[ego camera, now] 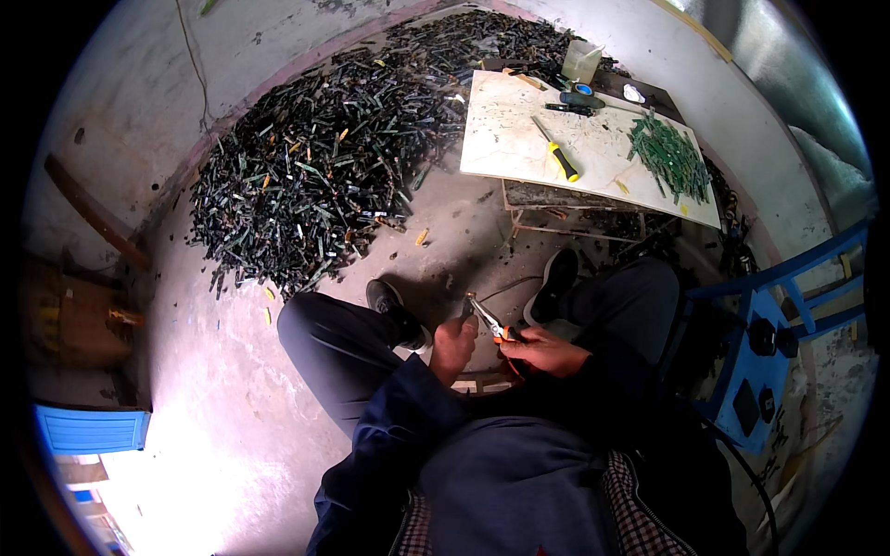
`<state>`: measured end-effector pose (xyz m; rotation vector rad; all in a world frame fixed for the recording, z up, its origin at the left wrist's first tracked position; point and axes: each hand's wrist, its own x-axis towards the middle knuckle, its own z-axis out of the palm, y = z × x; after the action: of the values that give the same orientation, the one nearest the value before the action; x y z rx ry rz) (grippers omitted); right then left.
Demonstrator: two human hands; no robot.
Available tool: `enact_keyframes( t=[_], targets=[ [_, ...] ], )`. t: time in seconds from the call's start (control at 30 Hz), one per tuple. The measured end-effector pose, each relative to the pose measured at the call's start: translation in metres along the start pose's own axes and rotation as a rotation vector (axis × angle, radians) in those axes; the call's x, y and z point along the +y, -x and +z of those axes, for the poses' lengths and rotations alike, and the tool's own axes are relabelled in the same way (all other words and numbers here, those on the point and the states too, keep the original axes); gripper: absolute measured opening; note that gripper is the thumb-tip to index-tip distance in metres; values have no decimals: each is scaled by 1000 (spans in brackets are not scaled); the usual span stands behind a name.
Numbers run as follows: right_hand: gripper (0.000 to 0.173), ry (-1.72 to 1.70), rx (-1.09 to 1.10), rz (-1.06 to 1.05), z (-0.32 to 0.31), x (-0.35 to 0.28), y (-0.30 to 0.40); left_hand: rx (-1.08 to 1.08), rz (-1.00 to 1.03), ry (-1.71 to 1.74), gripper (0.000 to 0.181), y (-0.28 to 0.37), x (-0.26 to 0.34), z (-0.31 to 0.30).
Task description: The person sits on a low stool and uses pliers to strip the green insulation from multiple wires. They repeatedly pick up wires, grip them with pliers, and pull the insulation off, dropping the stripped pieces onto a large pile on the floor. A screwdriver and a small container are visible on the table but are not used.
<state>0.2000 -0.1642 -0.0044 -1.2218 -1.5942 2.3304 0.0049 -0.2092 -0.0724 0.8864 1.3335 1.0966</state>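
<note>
My left hand [454, 345] is closed around a small dark piece [468, 306], mostly hidden by my fingers, so its exact kind is unclear. Its upper end pokes out past the thumb. My right hand [546, 349] grips long-nose pliers [494, 324] by their orange and black handles. The steel jaws point up and left and meet the tip of the dark piece. Both hands are above the floor between my knees.
A large heap of dark strip-shaped parts [313, 174] covers the floor ahead. On a low table, a pale board [514, 139] carries a yellow-black screwdriver [562, 161], a dark-handled screwdriver [583, 100] and green circuit-board strips [669, 156]. A blue chair [754, 368] stands at right.
</note>
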Motion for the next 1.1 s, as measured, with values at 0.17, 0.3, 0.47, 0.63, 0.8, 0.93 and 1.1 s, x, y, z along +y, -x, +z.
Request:
enact_keyframes(
  t=[0.17,0.3,0.47,0.63,0.8,0.93,1.1],
  targets=[
    [27,-295,-50,138,-1,5,-3,18,90,-55,30,-3,-7,0],
    [26,-438,-92,214,-3,2,-2,8,184,-96,30,-4,-11,-1],
    [25,-485,-34,227,1,-6,3,24,317,-204,31,-7,-15,-2],
    [26,-325,-13,167,-2,0,3,83,262,-311,32,-6,-15,-1],
    [32,-22,94,100,-5,3,4,97,132,-253,33,-2,-10,1],
    [32,787,297,-248,-19,23,-6,77,11,-246,33,1,-3,2],
    [34,1204,507,-295,-12,6,4,84,-14,-218,33,2,-1,4]
  ],
)
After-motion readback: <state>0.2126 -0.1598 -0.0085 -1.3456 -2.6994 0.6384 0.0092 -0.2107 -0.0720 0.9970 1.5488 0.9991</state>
